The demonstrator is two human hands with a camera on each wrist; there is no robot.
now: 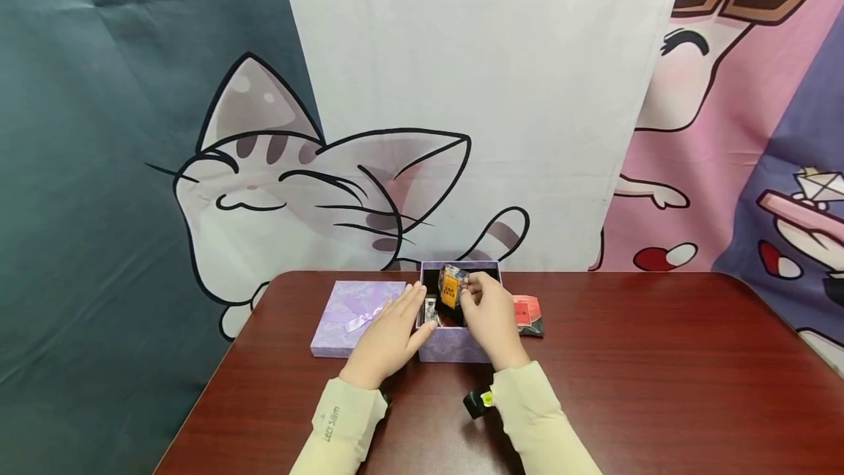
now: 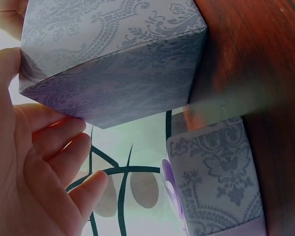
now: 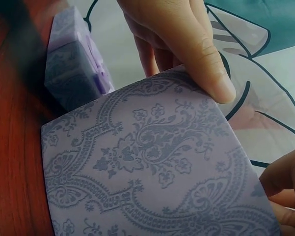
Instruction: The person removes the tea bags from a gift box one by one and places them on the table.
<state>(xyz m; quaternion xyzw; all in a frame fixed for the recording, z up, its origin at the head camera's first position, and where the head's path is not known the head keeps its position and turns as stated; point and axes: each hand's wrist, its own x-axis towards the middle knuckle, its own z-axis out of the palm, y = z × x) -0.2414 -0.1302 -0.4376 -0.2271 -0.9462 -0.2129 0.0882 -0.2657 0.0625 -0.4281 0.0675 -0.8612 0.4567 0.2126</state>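
A purple patterned box (image 1: 455,347) stands without its lid on the table, its inside dark. My right hand (image 1: 491,317) pinches a small black sachet with a yellow label (image 1: 451,289) by its right edge, over the mouth of the box. My left hand (image 1: 387,336) rests at the box's left rim with its fingers fairly straight. In the left wrist view, its thumb and fingertips are right at the box's edges. Another small packet (image 1: 431,309) shows inside the box at the left. The box wall hides the sachet in both wrist views.
Left of the box lies its purple lid (image 1: 336,317) with a ribbon bow. A red and black packet (image 1: 530,316) lies close to the box's right side. All stand on a reddish-brown wooden table (image 1: 659,372), with a cartoon-printed curtain (image 1: 527,94) behind its far edge.
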